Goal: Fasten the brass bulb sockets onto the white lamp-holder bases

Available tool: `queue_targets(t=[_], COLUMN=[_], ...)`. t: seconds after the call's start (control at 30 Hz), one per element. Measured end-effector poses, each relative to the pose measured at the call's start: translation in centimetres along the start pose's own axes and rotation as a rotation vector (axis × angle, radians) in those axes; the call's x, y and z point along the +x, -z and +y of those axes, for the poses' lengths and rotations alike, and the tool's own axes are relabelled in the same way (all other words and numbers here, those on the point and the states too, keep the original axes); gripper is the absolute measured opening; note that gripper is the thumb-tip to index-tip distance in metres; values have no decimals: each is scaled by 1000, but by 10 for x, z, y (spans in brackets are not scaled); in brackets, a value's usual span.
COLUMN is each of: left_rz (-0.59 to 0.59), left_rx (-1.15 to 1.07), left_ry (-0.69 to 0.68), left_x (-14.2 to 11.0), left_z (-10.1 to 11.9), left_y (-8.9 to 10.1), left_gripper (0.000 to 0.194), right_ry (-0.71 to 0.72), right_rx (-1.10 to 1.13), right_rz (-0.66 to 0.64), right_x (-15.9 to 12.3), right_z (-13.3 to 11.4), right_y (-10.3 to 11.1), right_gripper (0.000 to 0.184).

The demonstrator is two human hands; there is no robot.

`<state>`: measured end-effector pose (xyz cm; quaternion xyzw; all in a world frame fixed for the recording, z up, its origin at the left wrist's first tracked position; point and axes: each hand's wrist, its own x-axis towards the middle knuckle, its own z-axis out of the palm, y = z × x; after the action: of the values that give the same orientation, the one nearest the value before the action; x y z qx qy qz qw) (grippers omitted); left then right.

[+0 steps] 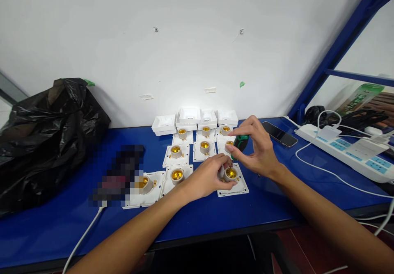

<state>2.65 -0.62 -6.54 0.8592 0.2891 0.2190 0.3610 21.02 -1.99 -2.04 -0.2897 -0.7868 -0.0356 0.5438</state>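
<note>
My right hand (257,149) grips a screwdriver (241,142) with a green and black handle, its shaft pointing down into a lamp socket (230,174). That socket has a brass-coloured inside and sits on a square white plate (240,188). My left hand (212,173) is closed around the socket's rim, thumb in front and fingers behind. To the left and behind lie several more white plates with the same sockets, such as one socket (177,176) beside my left wrist. The screwdriver's tip is hidden inside the socket.
White square covers (164,123) line the wall. A black plastic bag (46,142) fills the left side, near a blurred-out dark device (118,175) on a white cable. To the right are a phone (279,134), a power strip (347,151) and loose cables.
</note>
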Motion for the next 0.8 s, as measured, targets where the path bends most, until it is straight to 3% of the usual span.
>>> queue_targets(t=[0.13, 0.33, 0.5, 0.6, 0.7, 0.8], left_rz=[-4, -6, -2, 7, 2, -1], left_rx=[1, -3, 19, 28, 24, 19], left_ry=[-10, 2, 1, 11, 3, 2], left_x=[0, 0, 0, 0, -1, -1], left_z=[1, 2, 1, 0, 0, 1], left_y=[0, 2, 1, 0, 0, 1], left_gripper=[30, 30, 31, 32, 31, 31], right_ry=[-27, -11, -38, -89, -100, -89], right_rx=[57, 33, 81, 104, 132, 154], right_rz=[-59, 11, -118, -91, -44, -105], right_x=[-2, -1, -3, -6, -7, -6], right_z=[1, 2, 0, 2, 4, 3], right_y=[1, -1, -2, -4, -5, -4], right_gripper=[29, 36, 41, 46, 43, 37])
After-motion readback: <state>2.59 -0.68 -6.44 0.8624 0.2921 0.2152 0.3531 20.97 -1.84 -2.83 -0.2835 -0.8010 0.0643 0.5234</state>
